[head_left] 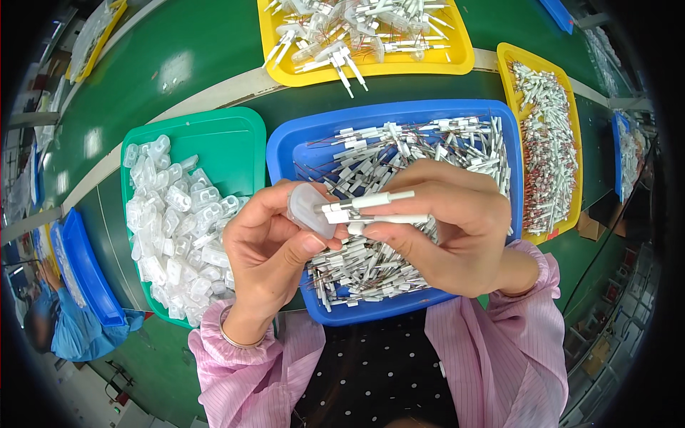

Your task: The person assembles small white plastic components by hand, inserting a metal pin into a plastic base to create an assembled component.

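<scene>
My left hand (267, 242) pinches a translucent plastic housing (309, 209) between thumb and fingers. Fitted at the housing's right side, white tube-like parts (389, 219) with short stems point to the right. My right hand (457, 228) grips these white parts with thumb and fingers; its fingertips partly cover them. Both hands meet above a blue tray (285, 146) full of loose white parts with thin dark wires (371, 271). At the left, a green tray (228, 135) holds many clear plastic housings (178, 228).
Beyond the blue tray, a yellow tray (457, 60) carries housings joined with white parts. Another yellow tray (510, 60) on the right is heaped with small wired parts (549, 143). A person in blue (89, 321) works at the far left, beside a long blue tray (89, 267).
</scene>
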